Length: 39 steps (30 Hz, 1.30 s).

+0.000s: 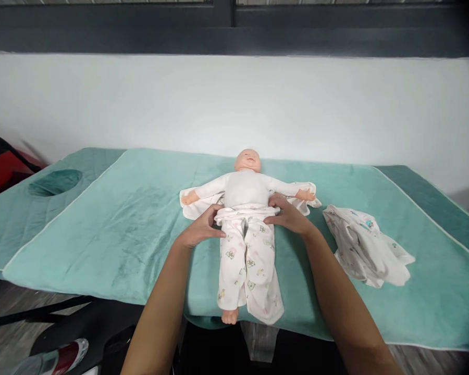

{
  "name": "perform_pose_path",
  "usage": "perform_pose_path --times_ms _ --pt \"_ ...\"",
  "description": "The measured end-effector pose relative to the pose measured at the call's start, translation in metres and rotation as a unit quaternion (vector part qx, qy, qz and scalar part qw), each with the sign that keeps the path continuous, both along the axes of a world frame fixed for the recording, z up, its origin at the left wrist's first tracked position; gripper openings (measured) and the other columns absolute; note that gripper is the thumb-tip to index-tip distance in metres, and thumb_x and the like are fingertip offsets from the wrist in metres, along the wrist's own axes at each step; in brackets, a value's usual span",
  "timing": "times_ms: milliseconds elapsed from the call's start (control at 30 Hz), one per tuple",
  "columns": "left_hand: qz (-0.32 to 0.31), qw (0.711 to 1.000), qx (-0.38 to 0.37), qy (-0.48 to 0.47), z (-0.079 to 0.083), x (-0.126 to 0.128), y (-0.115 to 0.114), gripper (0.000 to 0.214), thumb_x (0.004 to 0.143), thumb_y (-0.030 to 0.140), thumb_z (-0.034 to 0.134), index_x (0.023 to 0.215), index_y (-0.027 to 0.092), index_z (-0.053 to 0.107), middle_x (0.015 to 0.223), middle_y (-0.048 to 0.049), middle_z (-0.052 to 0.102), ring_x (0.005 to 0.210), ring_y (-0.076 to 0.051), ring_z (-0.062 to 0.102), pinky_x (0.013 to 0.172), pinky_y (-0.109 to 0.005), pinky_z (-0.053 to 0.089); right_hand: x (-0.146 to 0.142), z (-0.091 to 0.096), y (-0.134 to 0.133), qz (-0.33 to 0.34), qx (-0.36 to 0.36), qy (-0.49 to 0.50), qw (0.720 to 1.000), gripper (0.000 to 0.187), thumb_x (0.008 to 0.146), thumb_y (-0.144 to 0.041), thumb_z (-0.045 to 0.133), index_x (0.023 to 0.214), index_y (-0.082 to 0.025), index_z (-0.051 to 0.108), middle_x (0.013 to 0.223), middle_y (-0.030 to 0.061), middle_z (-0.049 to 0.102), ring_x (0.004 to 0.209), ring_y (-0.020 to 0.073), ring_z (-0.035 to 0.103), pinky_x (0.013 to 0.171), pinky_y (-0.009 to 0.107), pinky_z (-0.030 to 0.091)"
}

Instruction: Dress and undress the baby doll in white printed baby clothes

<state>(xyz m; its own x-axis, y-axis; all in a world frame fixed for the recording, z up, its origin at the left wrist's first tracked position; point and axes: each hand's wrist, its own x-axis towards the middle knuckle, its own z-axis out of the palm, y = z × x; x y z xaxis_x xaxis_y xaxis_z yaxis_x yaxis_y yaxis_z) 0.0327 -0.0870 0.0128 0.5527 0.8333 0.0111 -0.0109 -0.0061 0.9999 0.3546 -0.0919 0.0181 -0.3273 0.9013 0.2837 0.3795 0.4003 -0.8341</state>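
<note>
A baby doll (247, 187) lies on its back with its arms spread, its head toward the wall. Its torso and sleeves are white, and patterned white pants (250, 260) cover its legs. One bare foot (230, 316) shows below a pant leg; the other is hidden. At the bunched waistband, my left hand (205, 226) grips the left side, thumb on the front of the fabric. My right hand (289, 214) holds the same waistband on the right, some fingertips hidden in the folds. A patterned cloth (193, 208) lies spread under the doll's arms.
A crumpled white printed garment (369, 245) lies to the right on the green padded bed (101, 234). The bed has a face hole (56, 182) at the left. A white wall (234, 104) stands behind. A bottle (50, 359) sits at lower left, below the bed.
</note>
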Motion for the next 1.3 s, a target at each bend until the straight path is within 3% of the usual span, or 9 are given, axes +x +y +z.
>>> perform_pose_path --times_ms 133,333,467,633,800,967,1067,1167,1300 --pt "0.062 0.997 0.034 0.019 -0.009 0.002 -0.001 0.045 0.060 0.029 0.088 0.089 0.019 0.054 0.086 0.0024 0.052 0.078 -0.013 0.049 0.068 -0.023 0.037 -0.013 -0.011 -0.009 -0.059 0.004 0.049 0.997 0.035 0.080 -0.044 0.068 0.064 -0.022 0.047 0.072 -0.0015 0.047 0.073 0.0173 0.044 0.070 0.031 0.038" --pt "0.161 0.987 -0.005 -0.023 -0.015 0.015 -0.010 0.043 0.061 0.034 0.086 0.085 0.019 0.054 0.073 0.0049 0.050 0.064 -0.010 0.045 0.060 -0.022 0.032 -0.029 -0.017 -0.012 -0.198 -0.033 0.157 0.967 0.023 0.079 -0.036 0.063 0.070 -0.022 0.047 0.066 -0.0049 0.044 0.067 0.0144 0.039 0.064 0.027 0.034" --pt "0.140 0.987 -0.036 -0.074 -0.014 0.017 -0.020 0.041 0.067 0.034 0.083 0.094 0.019 0.056 0.085 0.0019 0.057 0.076 -0.013 0.052 0.069 -0.022 0.039 -0.025 -0.013 -0.016 -0.146 -0.053 0.152 0.976 0.021 0.076 -0.036 0.067 0.080 -0.021 0.052 0.076 -0.0036 0.050 0.073 0.0152 0.044 0.068 0.027 0.037" --pt "0.052 0.998 -0.019 -0.023 -0.008 0.008 -0.034 0.070 0.058 0.027 0.089 0.117 0.023 0.053 0.109 -0.0014 0.055 0.095 -0.017 0.053 0.079 -0.024 0.042 -0.014 -0.013 -0.042 -0.021 -0.035 0.059 0.997 0.038 0.069 -0.039 0.080 0.092 -0.023 0.055 0.094 -0.0006 0.053 0.084 0.0169 0.047 0.075 0.028 0.039" --pt "0.109 0.989 0.072 0.064 -0.015 0.010 -0.046 0.034 0.068 0.029 0.082 0.085 0.018 0.055 0.083 0.0033 0.047 0.077 -0.012 0.044 0.068 -0.021 0.035 -0.023 -0.026 -0.065 -0.080 -0.021 0.073 0.994 0.028 0.078 -0.032 0.069 0.070 -0.021 0.044 0.072 -0.0037 0.044 0.070 0.0139 0.039 0.067 0.027 0.033" --pt "0.211 0.977 0.013 0.027 -0.025 0.022 -0.065 0.029 0.076 0.036 0.072 0.083 0.018 0.051 0.075 0.0048 0.044 0.069 -0.011 0.042 0.063 -0.022 0.035 -0.030 -0.026 -0.070 -0.133 -0.100 0.153 0.974 0.030 0.078 -0.041 0.067 0.072 -0.021 0.044 0.067 -0.0055 0.042 0.066 0.0134 0.039 0.063 0.025 0.034" --pt "0.168 0.985 0.003 0.021 -0.021 0.019 -0.080 0.038 0.074 0.038 0.075 0.099 0.018 0.054 0.087 0.0022 0.051 0.079 -0.013 0.050 0.069 -0.023 0.040 -0.027 -0.019 -0.078 -0.084 -0.112 0.108 0.984 0.030 0.079 -0.046 0.066 0.086 -0.021 0.053 0.077 -0.0030 0.052 0.072 0.0152 0.046 0.067 0.027 0.039" --pt "0.103 0.993 0.030 0.047 -0.014 0.011 -0.099 0.067 0.065 0.033 0.082 0.122 0.021 0.049 0.110 -0.0027 0.056 0.099 -0.019 0.054 0.082 -0.028 0.045 -0.025 -0.016 -0.096 -0.025 -0.081 0.048 0.995 0.045 0.073 -0.047 0.075 0.105 -0.020 0.057 0.098 0.0025 0.059 0.088 0.0199 0.053 0.077 0.031 0.044" --pt "0.138 0.967 0.136 0.164 -0.012 0.012 -0.126 0.021 0.072 0.020 0.068 0.090 0.019 0.056 0.091 0.0007 0.056 0.087 -0.017 0.052 0.080 -0.028 0.041 -0.032 -0.024 -0.121 -0.037 -0.010 -0.029 0.999 0.022 0.076 -0.035 0.072 0.083 -0.020 0.057 0.088 0.0021 0.059 0.087 0.0212 0.053 0.080 0.033 0.041"
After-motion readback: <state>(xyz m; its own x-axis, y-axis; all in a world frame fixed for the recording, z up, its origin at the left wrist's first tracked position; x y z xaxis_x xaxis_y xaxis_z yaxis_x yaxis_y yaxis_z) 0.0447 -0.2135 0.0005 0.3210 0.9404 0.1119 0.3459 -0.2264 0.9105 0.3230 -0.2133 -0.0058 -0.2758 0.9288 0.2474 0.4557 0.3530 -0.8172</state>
